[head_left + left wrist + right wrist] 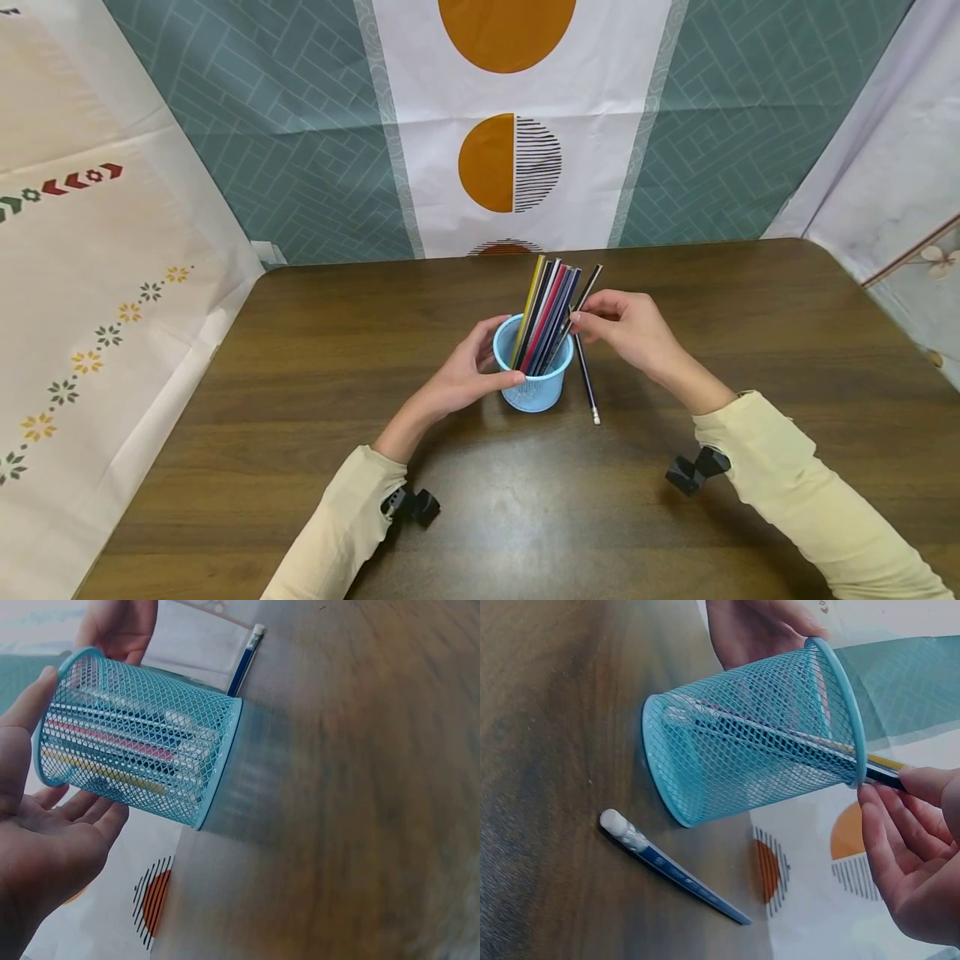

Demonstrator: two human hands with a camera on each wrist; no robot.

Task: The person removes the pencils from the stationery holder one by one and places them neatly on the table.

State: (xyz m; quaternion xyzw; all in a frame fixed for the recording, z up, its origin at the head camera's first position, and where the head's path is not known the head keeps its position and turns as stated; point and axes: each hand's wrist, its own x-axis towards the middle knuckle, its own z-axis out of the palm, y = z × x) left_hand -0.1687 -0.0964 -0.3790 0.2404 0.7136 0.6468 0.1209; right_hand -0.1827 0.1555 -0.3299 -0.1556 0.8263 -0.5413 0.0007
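A light blue mesh pencil cup (534, 395) stands upright on the table, holding several pencils (542, 321) in yellow, black, red and blue that lean to the right. My left hand (471, 371) grips the cup near its rim, thumb in front and fingers at the far side. At the right of the rim, my right hand (632, 332) pinches a dark pencil (589, 285) whose lower part is inside the cup. Another dark blue pencil (682, 874) with a white eraser lies on the table just right of the cup, partly hidden by the right hand in the head view.
The brown wooden table (315, 400) ends at a back edge just beyond the cup. Behind it hangs a teal and white patterned cloth (315, 167). Pale cloths hang at both sides. Each sleeve carries a small black wrist camera (697, 471).
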